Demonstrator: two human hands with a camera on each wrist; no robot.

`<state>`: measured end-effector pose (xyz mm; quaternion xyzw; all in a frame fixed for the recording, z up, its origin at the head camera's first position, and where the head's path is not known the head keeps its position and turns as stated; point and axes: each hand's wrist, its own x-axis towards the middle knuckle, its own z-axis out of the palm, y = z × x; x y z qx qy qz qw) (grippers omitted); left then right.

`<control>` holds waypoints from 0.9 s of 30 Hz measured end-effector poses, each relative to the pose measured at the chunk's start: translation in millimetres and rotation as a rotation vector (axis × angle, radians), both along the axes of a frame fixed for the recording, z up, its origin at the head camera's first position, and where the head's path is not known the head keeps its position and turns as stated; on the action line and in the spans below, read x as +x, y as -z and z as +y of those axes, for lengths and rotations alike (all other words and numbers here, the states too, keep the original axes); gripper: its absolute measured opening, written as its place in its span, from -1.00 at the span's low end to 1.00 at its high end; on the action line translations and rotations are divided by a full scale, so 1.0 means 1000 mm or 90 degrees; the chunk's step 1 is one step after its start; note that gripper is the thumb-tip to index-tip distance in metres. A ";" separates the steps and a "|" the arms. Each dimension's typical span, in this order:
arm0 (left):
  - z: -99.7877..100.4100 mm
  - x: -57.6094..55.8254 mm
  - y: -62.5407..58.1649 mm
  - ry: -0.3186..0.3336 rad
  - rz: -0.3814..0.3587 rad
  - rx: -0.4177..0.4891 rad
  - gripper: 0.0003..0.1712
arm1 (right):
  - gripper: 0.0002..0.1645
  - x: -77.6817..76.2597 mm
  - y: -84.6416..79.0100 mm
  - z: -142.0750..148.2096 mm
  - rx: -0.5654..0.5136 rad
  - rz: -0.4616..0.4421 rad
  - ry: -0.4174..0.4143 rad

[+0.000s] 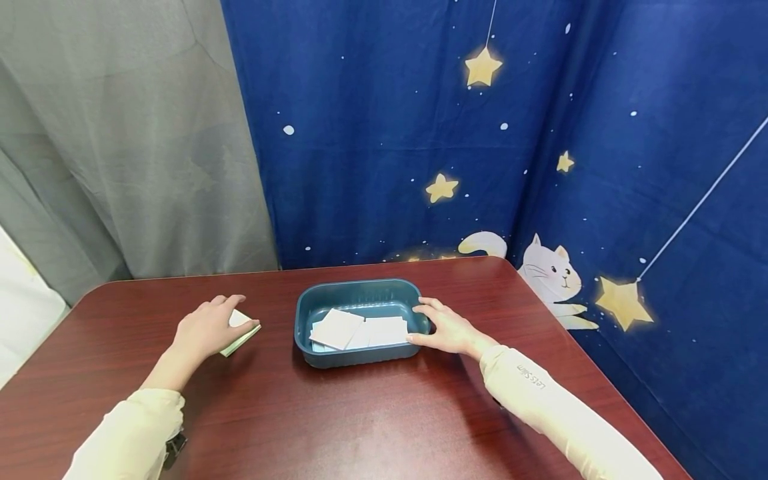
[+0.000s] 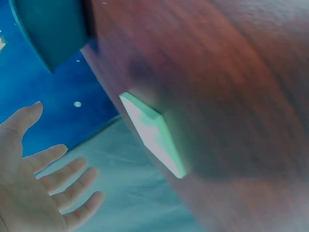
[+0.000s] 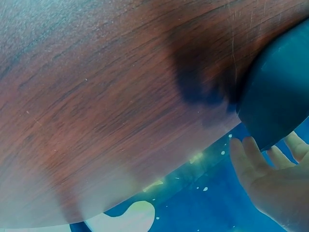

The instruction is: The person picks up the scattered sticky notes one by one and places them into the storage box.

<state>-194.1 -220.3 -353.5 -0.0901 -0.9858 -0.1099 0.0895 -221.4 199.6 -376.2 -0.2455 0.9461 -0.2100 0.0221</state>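
My left hand (image 1: 207,328) hovers above a small square pad of paper (image 1: 245,333), whitish on top with pale green edges. In the left wrist view the fingers are spread, with a gap between them and the pad (image 2: 152,135). At the centre of the table stands a teal plastic bin (image 1: 360,361). Inside lie several white paper squares (image 1: 338,329), one tilted over the others. My right hand (image 1: 450,331) is at the bin's right end, with fingertips and thumb right at the rim. In the right wrist view its loosely extended fingers (image 3: 256,154) overlap the bin's end wall.
The dark red wooden table (image 1: 336,420) has rounded far corners. A grey curtain (image 1: 132,133) and a blue starry curtain (image 1: 372,133) hang behind it. Bare tabletop shows between the left hand's pad and the bin.
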 end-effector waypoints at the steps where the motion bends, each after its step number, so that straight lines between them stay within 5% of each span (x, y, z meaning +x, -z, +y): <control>1: -0.002 -0.001 0.003 -0.002 -0.007 0.000 -0.26 | -0.12 0.000 0.000 0.000 0.000 0.000 0.000; 12: -0.021 -0.009 0.031 -0.029 -0.066 0.017 -0.26 | -0.12 -0.003 0.001 0.000 0.014 0.009 0.003; 27: -0.027 -0.011 0.046 -0.050 -0.112 0.033 -0.03 | -0.11 -0.004 -0.001 -0.002 0.027 0.004 0.013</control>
